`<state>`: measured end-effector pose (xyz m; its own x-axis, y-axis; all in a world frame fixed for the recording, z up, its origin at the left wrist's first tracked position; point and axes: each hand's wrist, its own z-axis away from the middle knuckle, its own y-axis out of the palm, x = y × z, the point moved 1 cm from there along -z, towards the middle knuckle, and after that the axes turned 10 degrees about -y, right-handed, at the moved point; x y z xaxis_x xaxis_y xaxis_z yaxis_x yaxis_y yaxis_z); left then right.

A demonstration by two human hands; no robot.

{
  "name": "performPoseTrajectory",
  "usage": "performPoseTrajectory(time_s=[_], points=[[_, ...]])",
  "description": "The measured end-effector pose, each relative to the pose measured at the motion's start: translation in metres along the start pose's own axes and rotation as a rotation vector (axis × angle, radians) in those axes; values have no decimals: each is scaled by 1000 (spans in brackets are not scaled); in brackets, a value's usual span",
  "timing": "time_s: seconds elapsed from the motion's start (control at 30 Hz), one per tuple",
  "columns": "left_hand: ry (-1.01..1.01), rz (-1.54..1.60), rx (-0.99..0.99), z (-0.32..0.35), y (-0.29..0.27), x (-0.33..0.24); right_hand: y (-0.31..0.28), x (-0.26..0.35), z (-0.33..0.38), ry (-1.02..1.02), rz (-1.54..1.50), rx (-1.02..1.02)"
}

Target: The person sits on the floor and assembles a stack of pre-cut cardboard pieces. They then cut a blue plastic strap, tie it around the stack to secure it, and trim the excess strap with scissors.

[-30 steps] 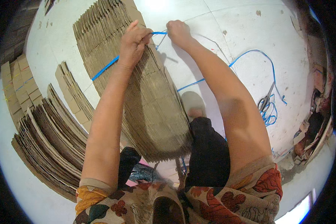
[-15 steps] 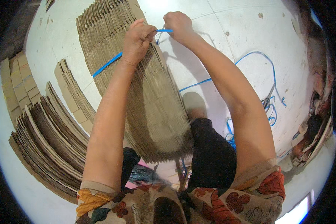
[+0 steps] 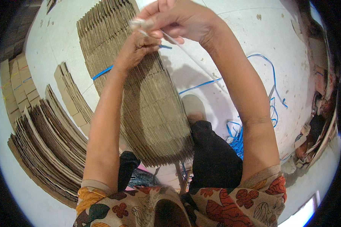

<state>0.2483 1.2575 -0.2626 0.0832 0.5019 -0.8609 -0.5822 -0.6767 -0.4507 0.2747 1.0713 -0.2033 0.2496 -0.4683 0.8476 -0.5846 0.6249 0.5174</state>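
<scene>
A long bundle of flattened cardboard pieces [image 3: 159,109] stands edge-up in front of me, with a blue strap [image 3: 102,72] lying across it. My left hand [image 3: 140,48] is closed over the bundle's far right part, and a short blue strap end pokes out past its fingers. Just above and to its right, my right hand [image 3: 182,19] is pinched, its fingertips blurred and close to the left hand. From the right hand a thin whitish strip [image 3: 191,55] slants down to the right. Fingers hide where strip and strap meet.
More blue strap [image 3: 201,86] runs right over the pale floor [image 3: 261,41] to a tangled blue heap [image 3: 236,142]. Curved cardboard stacks [image 3: 49,140] stand at left, beside a smaller stack [image 3: 74,94]. My foot [image 3: 194,106] is against the bundle's right side. Clutter [image 3: 316,125] lines the right edge.
My right hand has swung left and turned, coming up against my left hand; the whitish strip now shows clearly. My left hand has dropped slightly nearer. The blue strap no longer spans taut between the hands.
</scene>
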Motion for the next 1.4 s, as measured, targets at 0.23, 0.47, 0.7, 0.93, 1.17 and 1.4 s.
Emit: performPoseTrajectory(time_s=[0.23,0.47,0.7,0.93,1.17,1.4], points=[[104,-189,-626,23,14,-22,-33,-17,17,-571,-526,-556],[-43,-26,-695,38,17,-38,37,-111,49,301,-267,-579],[-410,390,-802,38,25,-55,48,-115,52,142,201,-474],[-795,626,-423,21,9,-22,56,-116,55,11,143,-658],[-598,376,-177,23,-14,-22,36,-112,47,126,81,-614],[-82,-875,-288,74,-55,29,-5,-125,48,277,232,-689]])
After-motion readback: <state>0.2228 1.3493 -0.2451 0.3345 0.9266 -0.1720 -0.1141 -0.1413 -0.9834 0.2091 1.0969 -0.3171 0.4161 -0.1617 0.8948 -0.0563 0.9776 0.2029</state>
